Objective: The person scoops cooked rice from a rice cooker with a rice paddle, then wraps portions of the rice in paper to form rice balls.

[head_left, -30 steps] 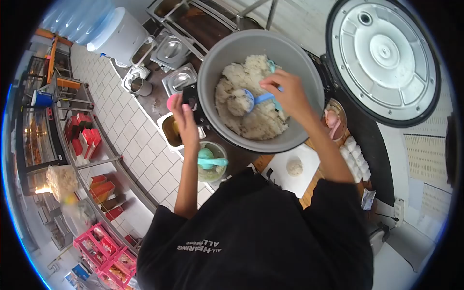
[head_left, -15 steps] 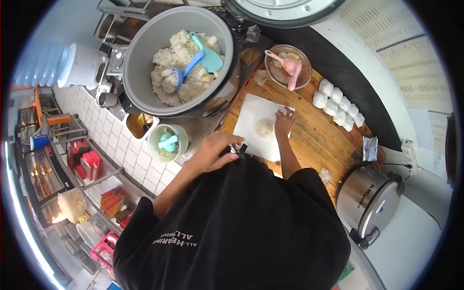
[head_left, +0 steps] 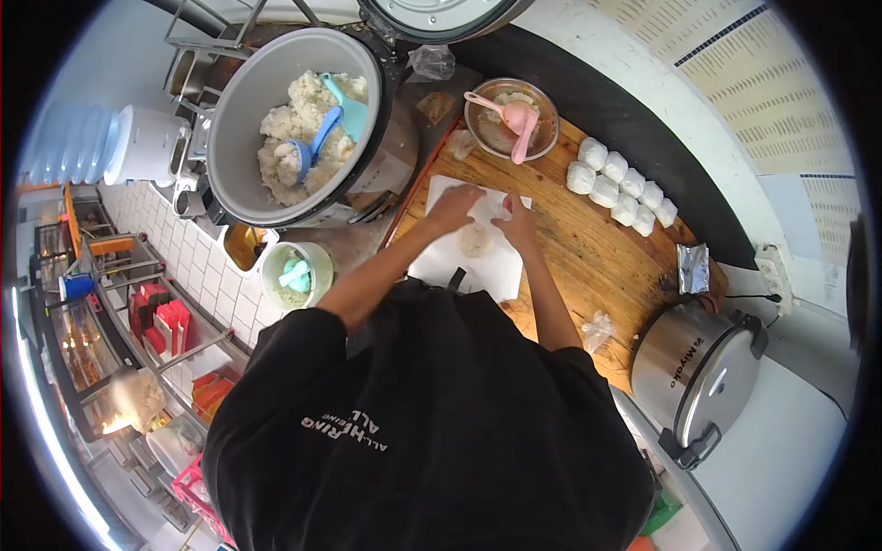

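A white paper sheet (head_left: 503, 275) lies on the wooden table in front of me, a small round mound of rice (head_left: 472, 241) on its middle. Over the far left part of the paper is my left hand (head_left: 452, 208), fingers stretched out and pointing right; nothing shows in it. My right hand (head_left: 517, 222) is at the paper's right side, its fingers bent and closed on the paper near the far right corner. Several white wrapped bundles (head_left: 625, 188) stand in two rows farther right.
Left of the table, a large open rice cooker (head_left: 381, 138) holds rice, a blue ladle (head_left: 323, 133) and a turquoise paddle (head_left: 352, 115). A metal bowl (head_left: 544, 147) with pink scoops sits at the back. A tub (head_left: 315, 266), foil packet (head_left: 693, 268) and closed steel cooker (head_left: 671, 358) stand around.
My left hand has moved from the paper's near left edge to over its far part. My right hand has shifted slightly, its fingers now closing on the paper. The whole view has shifted a little.
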The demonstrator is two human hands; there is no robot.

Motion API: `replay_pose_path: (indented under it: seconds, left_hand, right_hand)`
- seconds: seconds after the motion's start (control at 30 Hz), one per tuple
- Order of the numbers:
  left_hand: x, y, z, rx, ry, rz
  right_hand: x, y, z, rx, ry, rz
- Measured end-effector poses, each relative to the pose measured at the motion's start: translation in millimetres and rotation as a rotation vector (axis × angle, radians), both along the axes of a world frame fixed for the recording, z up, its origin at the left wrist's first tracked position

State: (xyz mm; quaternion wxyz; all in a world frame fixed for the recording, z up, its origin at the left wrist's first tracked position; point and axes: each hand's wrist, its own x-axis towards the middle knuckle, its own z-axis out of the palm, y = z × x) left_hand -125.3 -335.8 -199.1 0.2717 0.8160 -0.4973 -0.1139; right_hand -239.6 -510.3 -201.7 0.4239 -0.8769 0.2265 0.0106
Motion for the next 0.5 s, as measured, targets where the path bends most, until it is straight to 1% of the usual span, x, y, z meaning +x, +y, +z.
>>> replay_pose_path:
  seconds: [0.03,0.07,0.1,0.13,0.2,0.23,0.3,0.33,0.37,0.4,0.43,0.47,0.5]
  left_hand:
    - [12,-5,-21,0.082,-0.158,-0.009]
    - [26,-10,-22,0.279,-0.064,0.019]
    - [37,-13,-22,0.476,0.029,0.043]
    - [47,-10,-23,0.473,0.036,0.041]
    - [56,1,-24,0.448,0.269,0.167]
    - [52,2,-17,0.452,0.273,0.164]
    - [46,9,-3,0.439,0.404,0.401]
    - [47,14,-19,0.44,0.403,0.401]
    - [48,22,-52,0.304,0.395,0.468]
    - [49,28,-72,0.167,0.386,0.534]
    - [51,32,-74,0.168,0.387,0.537]
    - [51,36,-77,0.058,0.654,0.611]
    - [50,40,-78,-0.057,0.919,0.679]
  right_hand:
    - [1,-5,-1,0.125,0.009,-0.073]
    - [0,-12,-3,0.12,0.02,-0.073]
    - [2,-22,-6,0.107,0.047,0.0]
    - [5,-32,-10,0.095,0.07,0.073]
    - [8,-48,-23,0.05,0.116,0.075]
    - [7,-52,-32,0.007,0.15,0.077]
    - [4,-57,-49,-0.017,0.118,0.078]
    - [4,-59,-56,-0.047,0.084,0.081]
    - [2,-59,-61,-0.047,0.084,0.082]
    - [0,-58,-66,0.084,0.279,0.036]
    - [-4,-58,-77,0.217,0.476,-0.01]
    - [-11,-57,-89,0.217,0.479,-0.007]
    - [-19,-53,-94,0.043,0.314,0.016]
